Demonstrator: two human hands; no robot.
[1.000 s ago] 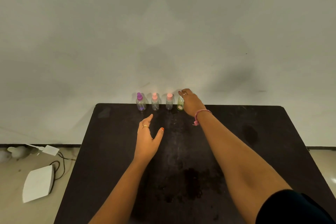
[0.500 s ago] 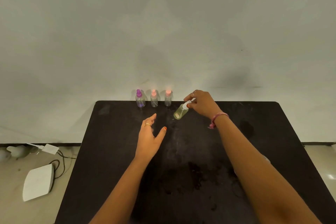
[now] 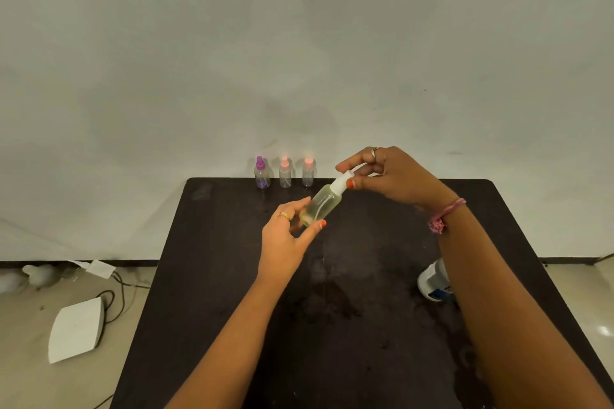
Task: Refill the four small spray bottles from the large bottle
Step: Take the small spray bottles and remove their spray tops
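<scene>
A small spray bottle (image 3: 323, 203) with a white top and pale yellowish body is tilted in the air above the black table (image 3: 212, 259). My right hand (image 3: 392, 176) pinches its white top. My left hand (image 3: 289, 236) holds its lower end between thumb and fingers. Three more small bottles stand in a row at the table's far edge: one with a purple cap (image 3: 261, 173) and two with pink caps (image 3: 285, 173) (image 3: 308, 172). The large white bottle (image 3: 432, 279) stands at the right, partly hidden behind my right forearm.
The wall rises right behind the table's far edge. On the floor to the left lie a white flat device (image 3: 78, 329), black cables (image 3: 116, 292) and a scrap of paper (image 3: 99, 268).
My right hand lifted the white-topped bottle out of the row and brought it nearer and toward the middle. My left hand rose to take hold of its lower end.
</scene>
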